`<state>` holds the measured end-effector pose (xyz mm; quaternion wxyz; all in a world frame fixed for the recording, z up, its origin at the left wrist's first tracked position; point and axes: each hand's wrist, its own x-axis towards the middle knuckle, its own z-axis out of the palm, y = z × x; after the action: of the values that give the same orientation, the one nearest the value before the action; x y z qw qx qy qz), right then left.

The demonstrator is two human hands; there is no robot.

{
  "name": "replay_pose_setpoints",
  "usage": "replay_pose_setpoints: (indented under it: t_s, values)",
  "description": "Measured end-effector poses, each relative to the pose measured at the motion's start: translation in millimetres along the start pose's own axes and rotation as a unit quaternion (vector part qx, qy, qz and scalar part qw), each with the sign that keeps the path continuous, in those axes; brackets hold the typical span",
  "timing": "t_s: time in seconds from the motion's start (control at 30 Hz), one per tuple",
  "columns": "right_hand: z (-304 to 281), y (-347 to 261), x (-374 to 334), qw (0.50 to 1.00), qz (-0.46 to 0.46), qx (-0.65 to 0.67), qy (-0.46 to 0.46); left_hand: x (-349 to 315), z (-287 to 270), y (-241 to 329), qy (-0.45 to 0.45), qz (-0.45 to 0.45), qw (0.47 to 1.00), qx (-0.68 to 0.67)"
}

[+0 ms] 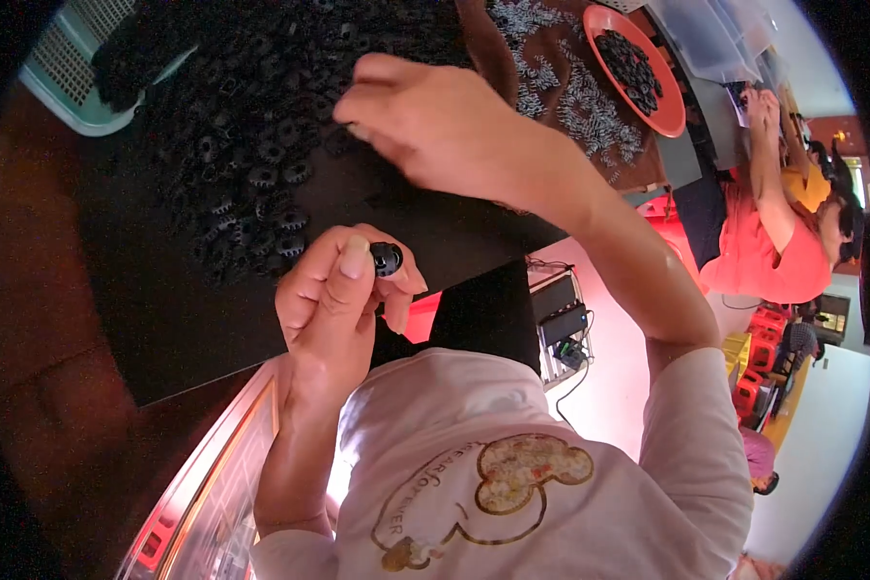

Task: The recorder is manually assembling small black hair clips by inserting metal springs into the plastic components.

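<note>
My left hand (pixel 327 295) is closed, pinching a small glossy black round piece (pixel 388 259) between thumb and fingers, near the front edge of the dark table. Farther off and to the right, my right hand (pixel 411 116) is above the near side of a large heap of small black plastic pieces (pixel 261 145). Its fingers are bent and pressed together; whatever they hold, if anything, is hidden. Some of the heap's pieces look ring-shaped, others toothed.
A pale green basket (pixel 77 108) stands at the far left by the heap. Silver spring-like pieces (pixel 590 97) lie spread on brown cloth, beside an orange-red bowl (pixel 669 116) of black pieces. At right sits another person in a coral shirt (pixel 773 237).
</note>
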<state>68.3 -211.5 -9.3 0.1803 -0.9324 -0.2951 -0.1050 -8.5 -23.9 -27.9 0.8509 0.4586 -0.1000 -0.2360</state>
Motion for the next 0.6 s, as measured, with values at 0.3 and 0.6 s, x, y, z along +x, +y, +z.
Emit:
replay_pose_setpoints:
  t_s: [0.3, 0.6]
  values:
    - [-11.5, -0.8, -31.3, 1.000, -0.010, -0.008, 0.015, 1.3, -0.2, -0.6, -0.013, 0.007, 1.000, 0.003]
    - [-16.1, -18.0, -18.9, 0.993, -0.013, -0.108, -0.049, 2.6, 1.4, 3.3, -0.009, 0.016, 1.000, -0.004]
